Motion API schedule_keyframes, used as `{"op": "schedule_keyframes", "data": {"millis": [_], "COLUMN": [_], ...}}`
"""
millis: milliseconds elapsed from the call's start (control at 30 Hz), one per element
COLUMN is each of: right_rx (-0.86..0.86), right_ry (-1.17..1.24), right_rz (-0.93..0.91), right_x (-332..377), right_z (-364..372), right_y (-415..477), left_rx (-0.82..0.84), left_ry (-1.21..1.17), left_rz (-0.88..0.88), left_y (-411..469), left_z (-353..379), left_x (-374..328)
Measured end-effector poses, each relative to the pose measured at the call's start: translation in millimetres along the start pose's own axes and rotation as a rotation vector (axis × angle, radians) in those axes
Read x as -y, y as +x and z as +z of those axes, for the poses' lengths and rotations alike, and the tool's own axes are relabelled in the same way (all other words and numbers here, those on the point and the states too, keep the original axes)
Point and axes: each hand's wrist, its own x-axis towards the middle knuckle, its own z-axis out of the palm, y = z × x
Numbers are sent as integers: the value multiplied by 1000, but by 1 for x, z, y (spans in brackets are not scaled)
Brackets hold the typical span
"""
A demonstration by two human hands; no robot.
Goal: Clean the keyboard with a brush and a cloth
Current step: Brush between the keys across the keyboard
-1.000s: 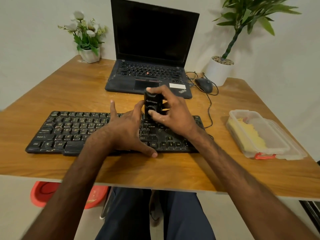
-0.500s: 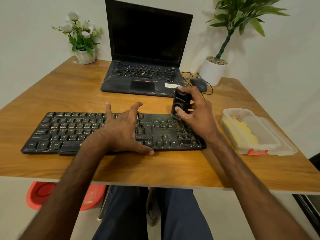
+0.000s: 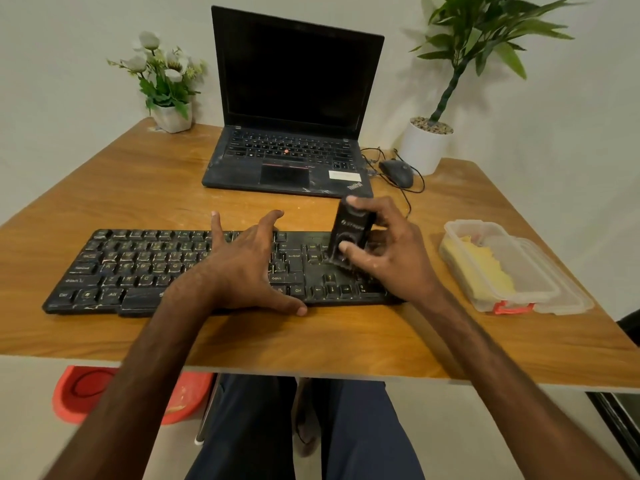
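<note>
A dusty black keyboard (image 3: 131,268) lies across the wooden table (image 3: 138,188) in front of me. My left hand (image 3: 242,265) rests flat on its middle with fingers spread, the thumb at its front edge. My right hand (image 3: 388,251) grips a small black brush (image 3: 349,233), held upright with its lower end down on the keys at the keyboard's right part. Its bristles are hidden. A yellow cloth (image 3: 481,268) lies inside a clear plastic box (image 3: 540,289) to the right of the keyboard.
An open black laptop (image 3: 294,116) stands behind the keyboard, with a wired mouse (image 3: 398,171) to its right. A white flower pot (image 3: 166,84) is at the back left, a potted plant (image 3: 429,143) at the back right. A red basin (image 3: 83,393) sits on the floor.
My right hand has carried the brush from the keyboard's middle to its right part, then a little nearer along the keys. My left hand has stayed on the keyboard.
</note>
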Motion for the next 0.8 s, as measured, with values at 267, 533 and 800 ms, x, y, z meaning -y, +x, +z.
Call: {"op": "schedule_keyframes", "data": {"millis": [267, 533, 800], "right_rx": [-30, 66, 69], "right_ry": [-48, -78, 49], "right_rz": [-24, -98, -3], "right_x": [-1, -2, 9], "right_z": [-1, 18, 13], "right_y": [5, 29, -1], "left_rx": [-7, -17, 12], "left_ry": [-4, 2, -4], "left_rz": [5, 3, -13], "left_y": [0, 0, 0], "left_z": [-1, 0, 1], "left_x": [-1, -3, 0]}}
